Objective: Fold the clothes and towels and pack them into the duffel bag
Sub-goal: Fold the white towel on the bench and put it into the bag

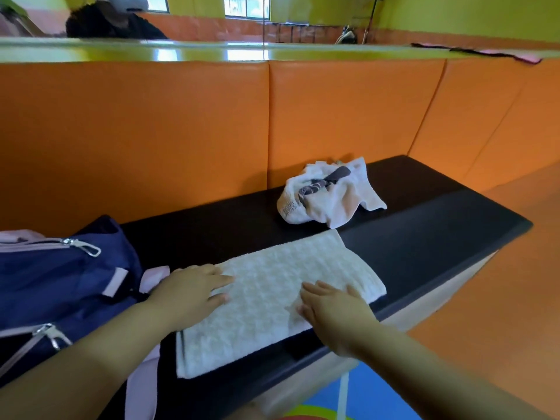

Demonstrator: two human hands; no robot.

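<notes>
Flatly, left grip [188,295] and right grip [333,313] atop folded towel [266,295], fingers straight, grasping nothing

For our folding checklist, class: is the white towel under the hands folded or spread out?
Folded: the white towel lies as a neat rectangle with layered edges at its near end.
</notes>
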